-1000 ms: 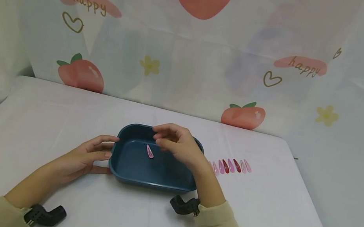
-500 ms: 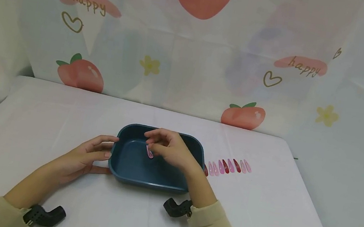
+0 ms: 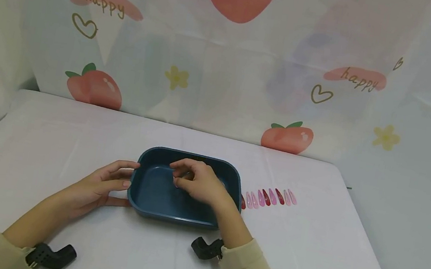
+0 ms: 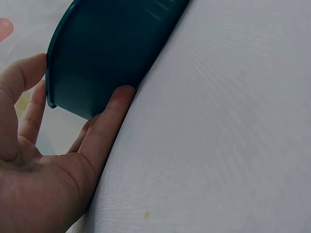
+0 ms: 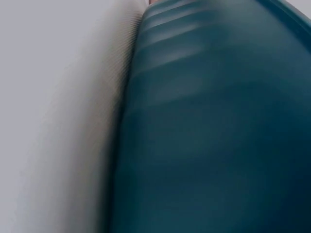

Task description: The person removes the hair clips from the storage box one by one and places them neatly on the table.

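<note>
A dark teal tray stands on the white table. My left hand rests against its left end with fairly straight, spread fingers. In the left wrist view, fingers of the left hand touch the tray's wall and rim. My right hand is down inside the tray, its fingers curled and thumb drawn in, pinching at a small pink snap hair clip that they almost wholly cover. Only a blurred side of the tray fills the right wrist view; the right hand's fingers do not show there.
Several pink and red hair clips lie in a slanted row just right of the tray, the nearest partly behind its rim. A patterned cloth backdrop rises behind the table.
My right hand has come down and slightly left into the tray, closing its fingers over the pink hair clip that lay visible before. My left hand has stayed at the tray's end.
</note>
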A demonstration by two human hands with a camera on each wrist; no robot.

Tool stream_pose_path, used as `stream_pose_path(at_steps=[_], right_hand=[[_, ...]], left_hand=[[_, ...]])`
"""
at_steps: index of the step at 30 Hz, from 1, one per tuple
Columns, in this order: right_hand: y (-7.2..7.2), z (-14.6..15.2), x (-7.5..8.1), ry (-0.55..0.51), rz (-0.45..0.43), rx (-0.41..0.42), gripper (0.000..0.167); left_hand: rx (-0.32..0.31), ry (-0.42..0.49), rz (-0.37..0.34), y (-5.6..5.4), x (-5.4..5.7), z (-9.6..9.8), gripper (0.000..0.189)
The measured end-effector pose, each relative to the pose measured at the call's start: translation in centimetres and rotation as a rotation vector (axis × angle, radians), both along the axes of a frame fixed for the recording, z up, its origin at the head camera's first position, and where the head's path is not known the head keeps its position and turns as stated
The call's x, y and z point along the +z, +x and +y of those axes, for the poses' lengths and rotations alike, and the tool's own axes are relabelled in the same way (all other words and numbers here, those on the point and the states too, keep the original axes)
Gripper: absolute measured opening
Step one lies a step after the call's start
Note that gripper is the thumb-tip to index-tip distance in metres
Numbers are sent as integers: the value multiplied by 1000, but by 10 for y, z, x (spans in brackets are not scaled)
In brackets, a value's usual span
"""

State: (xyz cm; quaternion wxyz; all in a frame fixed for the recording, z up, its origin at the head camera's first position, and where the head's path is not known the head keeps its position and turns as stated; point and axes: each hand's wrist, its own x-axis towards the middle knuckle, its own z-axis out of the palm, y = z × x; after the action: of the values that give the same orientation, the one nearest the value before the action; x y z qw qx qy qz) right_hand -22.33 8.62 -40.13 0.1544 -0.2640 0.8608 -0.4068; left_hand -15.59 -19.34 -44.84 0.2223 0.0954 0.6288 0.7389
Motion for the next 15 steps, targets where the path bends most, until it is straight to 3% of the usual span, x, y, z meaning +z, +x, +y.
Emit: stream_pose_path(at_steps=[15], right_hand=[[1,-3,-2,215,116,50,38]], left_hand=[[0,1,6,0,-1,0,49]])
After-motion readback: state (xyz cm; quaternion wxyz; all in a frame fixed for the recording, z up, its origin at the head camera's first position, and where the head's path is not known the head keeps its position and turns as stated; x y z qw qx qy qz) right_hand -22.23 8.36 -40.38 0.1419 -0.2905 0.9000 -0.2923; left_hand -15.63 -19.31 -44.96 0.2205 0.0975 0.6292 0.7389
